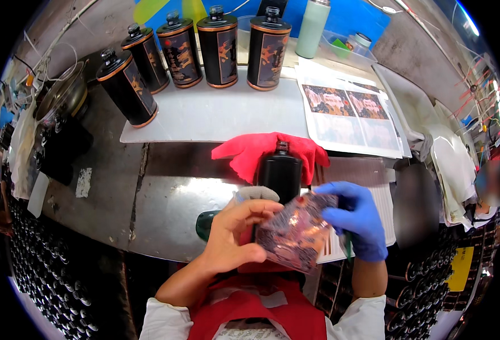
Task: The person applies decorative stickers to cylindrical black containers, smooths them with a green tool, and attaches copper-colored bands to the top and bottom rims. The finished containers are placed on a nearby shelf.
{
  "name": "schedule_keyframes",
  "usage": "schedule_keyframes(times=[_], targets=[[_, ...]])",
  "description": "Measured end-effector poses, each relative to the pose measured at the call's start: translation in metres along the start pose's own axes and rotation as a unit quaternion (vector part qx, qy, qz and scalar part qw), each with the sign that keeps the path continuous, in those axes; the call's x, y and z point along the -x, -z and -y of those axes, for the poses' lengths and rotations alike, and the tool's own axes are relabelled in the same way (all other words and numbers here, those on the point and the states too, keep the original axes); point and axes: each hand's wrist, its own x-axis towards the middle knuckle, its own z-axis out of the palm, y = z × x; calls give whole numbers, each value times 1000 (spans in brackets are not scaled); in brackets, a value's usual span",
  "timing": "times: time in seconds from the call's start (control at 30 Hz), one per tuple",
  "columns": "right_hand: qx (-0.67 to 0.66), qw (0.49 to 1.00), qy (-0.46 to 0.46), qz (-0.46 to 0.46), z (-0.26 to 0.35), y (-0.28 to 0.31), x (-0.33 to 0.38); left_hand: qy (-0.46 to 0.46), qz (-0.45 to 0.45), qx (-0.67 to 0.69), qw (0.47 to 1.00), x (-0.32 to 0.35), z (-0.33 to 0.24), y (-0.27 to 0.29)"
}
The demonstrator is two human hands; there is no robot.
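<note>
A glossy dark sheet of printed film [298, 235] with a copper and reddish pattern is held up in front of me, tilted. My right hand [355, 218], in a blue glove, pinches its upper right edge. A narrow green piece [348, 245] shows beside that palm; whether it is gripped I cannot tell. My bare left hand [233, 232] has thumb and fingers closed at the sheet's left edge. Behind the sheet a plain black bottle [281, 170] stands upright, its lower part hidden, with a red cloth [241, 156] around its back. Left of my hand lies a dark green object [206, 224].
Several decorated black bottles [219, 51] stand on a pale board [204, 116] at the back. A light green flask [313, 28] and printed paper sheets [352, 122] are at the back right. A metal bowl [63, 96] sits far left. Rows of dark bottles [51, 272] fill both lower sides.
</note>
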Motion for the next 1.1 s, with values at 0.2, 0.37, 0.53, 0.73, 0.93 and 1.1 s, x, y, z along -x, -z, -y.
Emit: schedule_keyframes(times=[0.2,0.37,0.53,0.73,0.93,1.1], targets=[[4,1000,-8,-13,-30,0,-36,28,-158,-40,986,-26,7,-1],[-61,997,-18,-46,-42,3,-49,69,-198,-115,971,-39,13,7],[-50,994,-6,-92,-52,3,-58,32,-234,-114,965,-44,27,16],[-39,991,8,-129,-50,-2,-68,7,-258,-110,960,-54,32,20],[-48,990,6,-135,-57,0,-75,33,-268,-98,958,-59,30,22],[-64,988,4,-138,-59,0,-77,20,-273,-114,955,-61,33,23]])
